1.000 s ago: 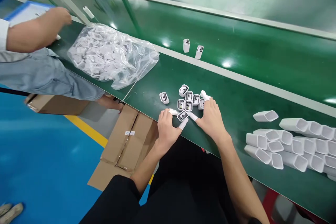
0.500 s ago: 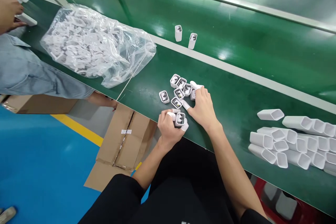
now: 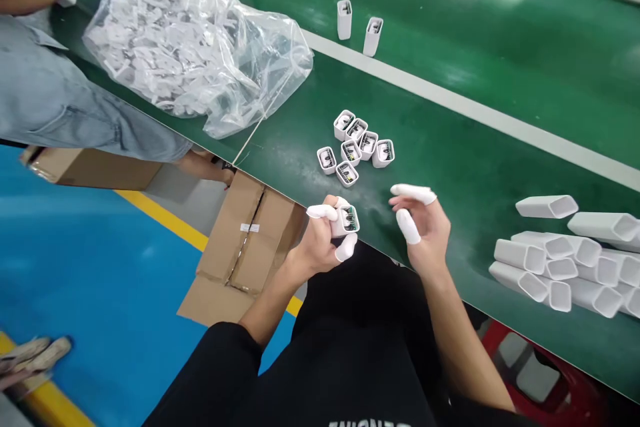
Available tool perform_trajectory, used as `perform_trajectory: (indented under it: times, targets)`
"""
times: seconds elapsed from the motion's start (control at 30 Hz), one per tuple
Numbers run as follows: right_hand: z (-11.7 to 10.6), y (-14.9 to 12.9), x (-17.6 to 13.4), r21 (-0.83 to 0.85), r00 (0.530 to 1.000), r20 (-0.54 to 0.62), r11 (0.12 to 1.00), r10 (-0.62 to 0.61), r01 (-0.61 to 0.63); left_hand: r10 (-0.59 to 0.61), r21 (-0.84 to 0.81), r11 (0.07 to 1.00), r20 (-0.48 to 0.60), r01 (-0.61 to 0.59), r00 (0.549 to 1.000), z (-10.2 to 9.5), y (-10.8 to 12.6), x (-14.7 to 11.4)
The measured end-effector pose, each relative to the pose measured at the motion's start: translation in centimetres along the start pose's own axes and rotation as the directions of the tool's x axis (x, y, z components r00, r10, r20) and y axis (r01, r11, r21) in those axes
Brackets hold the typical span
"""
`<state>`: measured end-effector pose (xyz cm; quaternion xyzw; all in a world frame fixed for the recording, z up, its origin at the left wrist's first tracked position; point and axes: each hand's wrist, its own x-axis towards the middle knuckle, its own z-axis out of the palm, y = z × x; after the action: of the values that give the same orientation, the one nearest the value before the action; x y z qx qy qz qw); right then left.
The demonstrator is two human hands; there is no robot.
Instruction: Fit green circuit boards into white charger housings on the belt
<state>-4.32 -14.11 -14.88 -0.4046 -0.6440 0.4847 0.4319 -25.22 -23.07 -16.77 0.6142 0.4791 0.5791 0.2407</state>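
- Item: one white housing (image 3: pixel 346 221) in the left hand (image 3: pixel 316 241), at the near edge of the green surface (image 3: pixel 450 160); its open end shows a green board and a white part.
- Handling, as judged: light, stiff, smooth-walled and liable to slip; the exposed insert appears the fragile portion. Hold by the outer side walls, clear of the open end.
- Left hand: closed around the housing, white-covered thumb on the near side, fingers at the left and far sides.
- Right hand (image 3: pixel 431 232): partly open, covered thumb and forefinger apart, nothing between them; contact with the surface cannot be determined.
- Surroundings: a group of seven filled housings (image 3: pixel 368 145) stands beyond the hands; white tubes (image 3: pixel 520 256) lie stacked to the right.
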Motion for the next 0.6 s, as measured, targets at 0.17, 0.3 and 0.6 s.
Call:
perform_trajectory:
  times: [0.17,0.3,0.6]
  targets:
    - [0.2,0.2,-3.8,0.304,0.977,0.104,0.930,0.185,-0.208,-0.084,0.310,0.950,0.310,-0.017,0.947,-1.6,3.8,2.6]
    - [-0.4,-0.1,-2.7,0.414,0.948,0.235,0.861,0.213,-0.296,0.052,0.302,0.935,0.402,-0.186,0.914,-1.4,5.5,6.0]
    - [0.2,0.5,-3.4,0.545,0.967,0.110,0.799,0.231,-0.253,0.065,0.345,0.894,0.530,-0.285,0.845,0.5,5.8,9.0]
